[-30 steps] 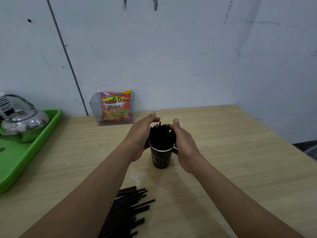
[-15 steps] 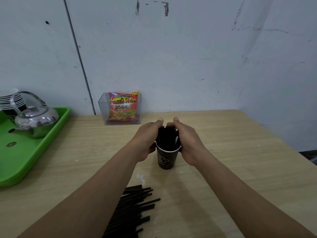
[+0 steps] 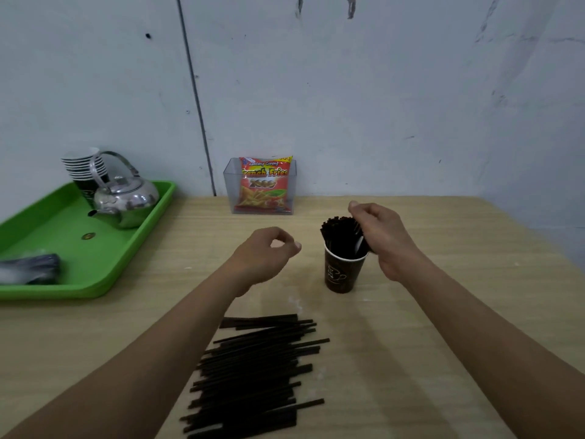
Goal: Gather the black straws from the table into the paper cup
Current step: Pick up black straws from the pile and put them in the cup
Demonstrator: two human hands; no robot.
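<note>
Right grip (image 3: pixel 383 239) is curled round the right side of the straw bundle (image 3: pixel 340 229) standing in the paper cup (image 3: pixel 342 274), thumb up by the tops. Left grip (image 3: pixel 269 255) hangs just left of the cup, fingers loosely curled, nothing in it.

I'd guess the step is settling that bundle. So hold it snug, let the ends drop to the bottom, and don't lean on it, because that cup looks light and tippy. It's already pretty packed.

A big loose pile (image 3: pixel 253 369) of black straws lies on the counter (image 3: pixel 459 312) nearer the person, so there's lots left to do.

Off left, a green tray (image 3: pixel 57 223) holds a kettle (image 3: pixel 126 201), stacked cups (image 3: pixel 83 167) and a dark lump (image 3: pixel 31 267), too blurry to name. The clear box (image 3: pixel 229 191) at the wall has a fries packet (image 3: pixel 265 185) in it.
</note>
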